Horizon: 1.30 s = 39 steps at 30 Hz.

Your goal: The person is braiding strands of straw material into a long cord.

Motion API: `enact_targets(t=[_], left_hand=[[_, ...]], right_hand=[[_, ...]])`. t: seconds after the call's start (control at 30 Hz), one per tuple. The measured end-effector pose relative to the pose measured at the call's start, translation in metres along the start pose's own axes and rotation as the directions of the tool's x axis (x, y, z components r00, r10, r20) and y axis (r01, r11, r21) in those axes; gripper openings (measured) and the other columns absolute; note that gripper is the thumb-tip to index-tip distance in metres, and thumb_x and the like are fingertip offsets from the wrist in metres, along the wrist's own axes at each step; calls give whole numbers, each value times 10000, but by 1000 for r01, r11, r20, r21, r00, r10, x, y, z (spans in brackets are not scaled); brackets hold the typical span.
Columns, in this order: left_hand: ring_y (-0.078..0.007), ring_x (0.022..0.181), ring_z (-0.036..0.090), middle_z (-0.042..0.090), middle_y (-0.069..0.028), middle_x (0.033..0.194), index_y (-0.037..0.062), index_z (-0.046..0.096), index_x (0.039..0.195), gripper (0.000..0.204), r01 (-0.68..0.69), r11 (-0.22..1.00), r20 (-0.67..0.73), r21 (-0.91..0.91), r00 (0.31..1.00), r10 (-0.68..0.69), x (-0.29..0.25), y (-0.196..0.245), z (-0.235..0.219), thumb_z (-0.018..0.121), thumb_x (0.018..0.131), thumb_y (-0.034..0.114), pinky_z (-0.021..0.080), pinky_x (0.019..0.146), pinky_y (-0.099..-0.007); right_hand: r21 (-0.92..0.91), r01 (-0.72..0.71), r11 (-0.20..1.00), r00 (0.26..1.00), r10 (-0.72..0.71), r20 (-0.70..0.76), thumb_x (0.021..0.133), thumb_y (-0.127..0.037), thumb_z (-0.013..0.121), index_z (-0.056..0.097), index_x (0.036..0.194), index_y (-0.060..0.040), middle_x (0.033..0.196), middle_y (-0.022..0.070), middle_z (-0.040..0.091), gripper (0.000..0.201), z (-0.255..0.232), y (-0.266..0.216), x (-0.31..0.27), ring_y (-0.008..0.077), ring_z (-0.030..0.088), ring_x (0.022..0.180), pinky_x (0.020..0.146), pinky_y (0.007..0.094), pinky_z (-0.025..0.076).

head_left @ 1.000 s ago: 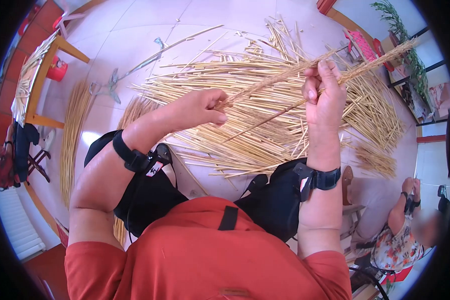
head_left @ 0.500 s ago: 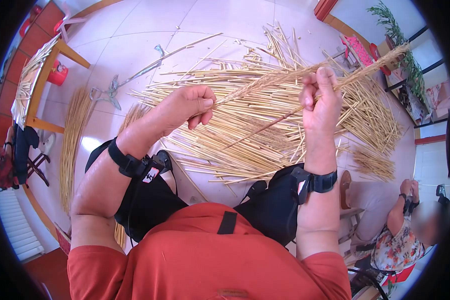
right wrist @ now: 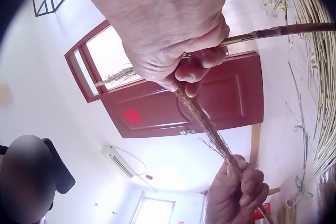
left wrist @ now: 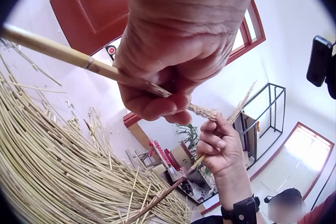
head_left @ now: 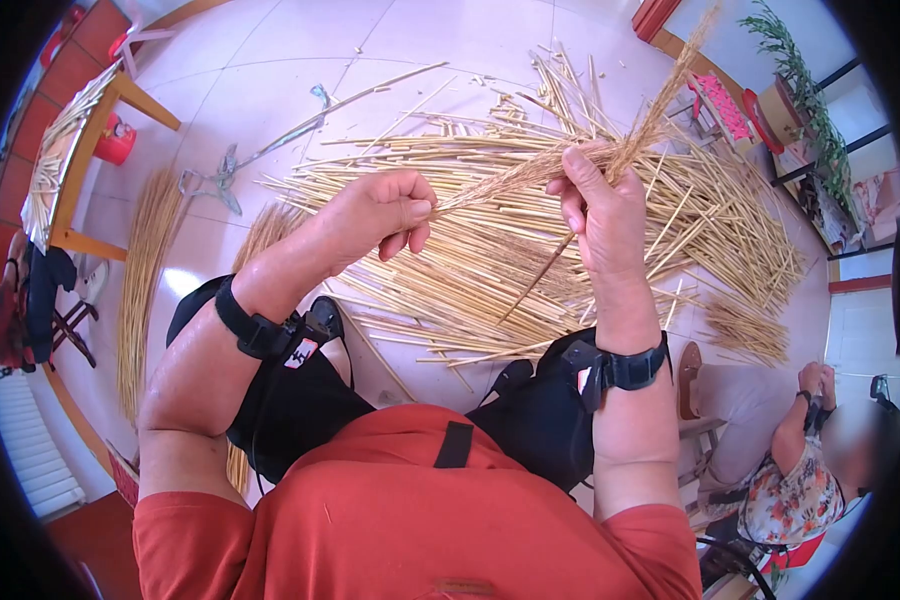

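Observation:
My left hand (head_left: 380, 215) grips one dry reed stalk, its fingers curled round it just below the feathery seed head (head_left: 500, 182). In the left wrist view that reed's smooth stem (left wrist: 63, 53) runs out behind the hand. My right hand (head_left: 607, 215) pinches the far end of this seed head between thumb and fingers. It also holds a second reed, whose brown stem (head_left: 535, 282) points down and left while its plume (head_left: 660, 105) rises up and right. The two plumes cross at the right fingertips. From the right wrist view, the first seed head (right wrist: 207, 129) stretches between both hands.
Cut stalks (head_left: 440, 245) lie spread across the floor before my knees. Bundled reeds (head_left: 150, 290) lie at left, near a wooden table (head_left: 120, 115) and a red bucket (head_left: 116, 142). A greenish strap-like thing (head_left: 232, 170) lies behind. Another person (head_left: 795, 470) sits at right.
My left hand first drew back left along its reed, then stayed. My right hand has shifted left, and its plume has swung more upright. The brown stem's tip has moved right and down.

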<state>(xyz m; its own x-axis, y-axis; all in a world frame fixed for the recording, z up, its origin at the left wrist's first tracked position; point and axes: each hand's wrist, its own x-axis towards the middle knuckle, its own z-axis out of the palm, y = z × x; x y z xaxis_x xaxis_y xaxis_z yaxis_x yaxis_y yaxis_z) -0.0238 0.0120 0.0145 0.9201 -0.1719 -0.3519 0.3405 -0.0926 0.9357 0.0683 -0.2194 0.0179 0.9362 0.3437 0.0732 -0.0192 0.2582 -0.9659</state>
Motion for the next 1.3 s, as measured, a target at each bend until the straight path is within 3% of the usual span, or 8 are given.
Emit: enact_targets(t=[0.17,0.33,0.47,0.73,0.97,1.03,1.3], left_hand=[[-74,509,457,579,-54,713,40,518,945,118,16,1000,-2,25,1000,-16,0,0,2,452,932,137,368,503,-191],[-69,573,505,593,-37,727,41,543,958,102,-78,995,-84,68,993,83,2,-5,5,513,900,118,415,542,-188],[-65,584,515,592,-29,726,38,550,942,80,-76,991,-121,113,989,90,2,-6,0,551,872,78,423,541,-194],[-53,581,502,596,-14,721,29,556,914,59,-142,983,-168,115,973,160,3,-9,2,573,863,53,423,527,-196],[-63,613,515,584,-20,745,30,565,959,97,-76,992,-193,103,977,95,0,-3,6,557,870,69,432,561,-200],[-60,606,510,587,-20,761,20,575,997,132,-18,997,-83,70,996,24,1,-8,1,544,881,75,429,562,-199],[-42,664,484,578,4,789,6,599,1032,176,-10,985,-119,172,992,31,-1,-5,0,542,888,88,417,590,-196]], right_hand=[[-33,-12,999,999,11,-39,864,-156,629,579,893,-34,657,96,593,135,1,-2,-2,54,394,400,363,169,265],[24,32,999,995,-29,-98,861,-171,636,582,871,-27,634,73,577,154,-4,-2,1,53,391,404,360,175,267],[75,74,994,985,-61,-163,856,-174,640,588,860,-19,626,71,571,163,-10,-6,4,56,392,409,364,180,270],[99,84,991,984,-67,-167,853,-169,637,588,871,-22,634,75,579,156,-10,-6,0,61,397,416,374,184,279],[65,74,995,990,-65,-126,863,-144,596,578,901,-26,650,84,588,126,-8,-5,-2,61,397,416,380,181,279],[69,70,995,991,-61,-118,864,-140,593,575,901,-29,653,87,590,118,-7,-4,-1,61,397,415,379,181,279],[72,76,995,992,-68,-108,868,-133,586,565,898,-40,662,95,593,100,-7,-2,-1,60,397,408,371,179,277]])
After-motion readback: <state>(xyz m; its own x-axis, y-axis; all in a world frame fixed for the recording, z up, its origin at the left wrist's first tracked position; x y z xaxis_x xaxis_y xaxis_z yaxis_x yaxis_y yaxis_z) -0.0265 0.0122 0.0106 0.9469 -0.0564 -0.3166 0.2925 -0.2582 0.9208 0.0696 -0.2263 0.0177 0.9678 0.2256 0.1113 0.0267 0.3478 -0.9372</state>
